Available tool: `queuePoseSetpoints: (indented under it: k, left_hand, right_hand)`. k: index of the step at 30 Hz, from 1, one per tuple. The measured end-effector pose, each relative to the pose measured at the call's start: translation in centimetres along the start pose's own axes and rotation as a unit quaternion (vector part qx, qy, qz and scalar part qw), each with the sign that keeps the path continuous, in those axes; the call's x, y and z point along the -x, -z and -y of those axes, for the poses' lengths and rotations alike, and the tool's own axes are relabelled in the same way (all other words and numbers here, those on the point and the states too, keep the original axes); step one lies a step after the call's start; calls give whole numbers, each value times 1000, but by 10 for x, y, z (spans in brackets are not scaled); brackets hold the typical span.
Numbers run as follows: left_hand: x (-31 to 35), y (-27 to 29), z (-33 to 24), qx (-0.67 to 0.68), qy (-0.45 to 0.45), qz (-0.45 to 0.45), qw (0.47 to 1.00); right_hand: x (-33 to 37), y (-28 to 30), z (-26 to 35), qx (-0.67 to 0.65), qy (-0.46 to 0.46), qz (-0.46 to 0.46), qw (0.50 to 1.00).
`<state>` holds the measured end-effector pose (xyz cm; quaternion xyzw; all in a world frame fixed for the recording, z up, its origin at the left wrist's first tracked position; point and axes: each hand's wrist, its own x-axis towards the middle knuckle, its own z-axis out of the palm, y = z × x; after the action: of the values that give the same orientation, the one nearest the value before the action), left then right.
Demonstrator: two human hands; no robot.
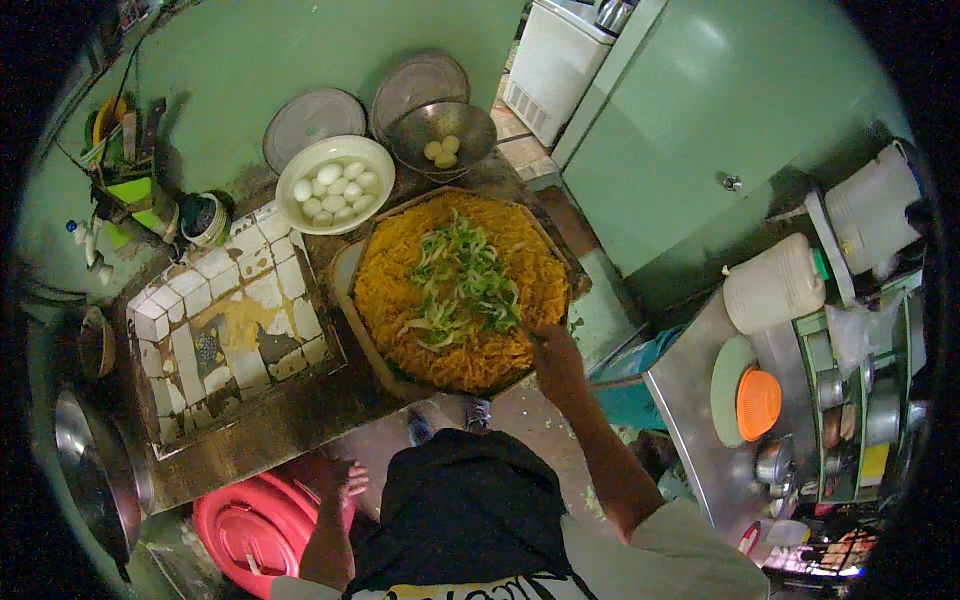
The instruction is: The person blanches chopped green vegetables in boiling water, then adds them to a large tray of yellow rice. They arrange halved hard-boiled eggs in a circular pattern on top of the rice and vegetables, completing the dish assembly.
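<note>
Orange noodles (400,280) fill a wide, many-sided tray (352,312) on the counter in front of me. A strip of sliced green and pale vegetables (455,270) lies across their middle. My right hand (556,362) is at the tray's right near edge, its fingers closed on a thin dark utensil whose tip reaches the vegetables; its exact kind is too small to make out. My left hand (343,478) hangs low beside the counter with its fingers apart, over a red plastic lid (250,530), and holds nothing. Whether it touches the lid is unclear.
Behind the tray stand a white bowl of peeled eggs (335,185) and a metal wok (440,125) with several pale round pieces. Two round lids (315,125) lean on the wall. A tiled sink (290,320) is at left, a steel table (690,375) at right with an orange basket (758,404).
</note>
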<state>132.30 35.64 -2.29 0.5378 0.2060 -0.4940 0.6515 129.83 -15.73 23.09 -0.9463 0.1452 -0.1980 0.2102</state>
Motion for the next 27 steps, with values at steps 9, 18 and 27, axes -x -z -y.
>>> queuePoseSetpoints:
  k: [9, 18, 27]
  left_hand:
    - [-28, -28, 20, -88, 36, -10, 995]
    - [-17, 1, 35, -119, -164, 121, 972]
    - [-18, -45, -1, -143, 45, -16, 989]
  right_hand:
    - [-37, -3, -54, -60, -105, 21, 992]
    - [-22, 11, -45, 27, -81, 39, 996]
    - [27, 12, -28, -10, -61, 76, 995]
